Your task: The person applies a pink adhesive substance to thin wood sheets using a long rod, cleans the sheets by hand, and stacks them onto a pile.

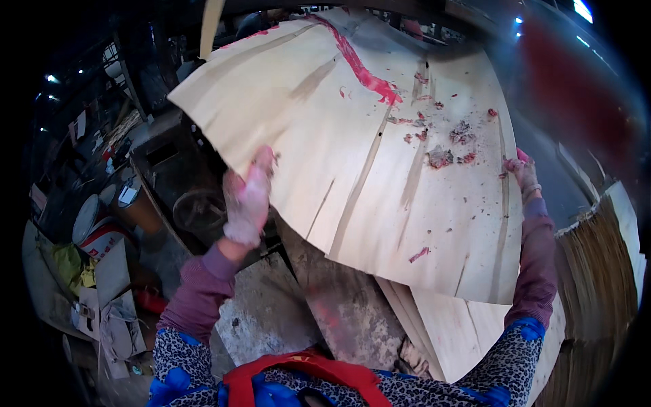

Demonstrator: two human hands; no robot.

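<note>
Overhead, left hand [248, 197] and right hand [521, 167] each closed on opposite edges of the lifted veneer sheet [366, 149].

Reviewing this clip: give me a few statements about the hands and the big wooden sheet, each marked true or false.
1. Both hands grip the thin wood veneer sheet at opposite edges. True: the left hand is at its left edge, the right hand at its right edge.
2. The sheet lies flat on the floor. False: it is held up, raised in front of the person.
3. The sheet carries a red streak and red specks. True.
4. Both hands are bare. False: each wears a pale, red-stained glove.
5. A stack of thin sheets stands at the person's left. False: it is at the right.
</note>
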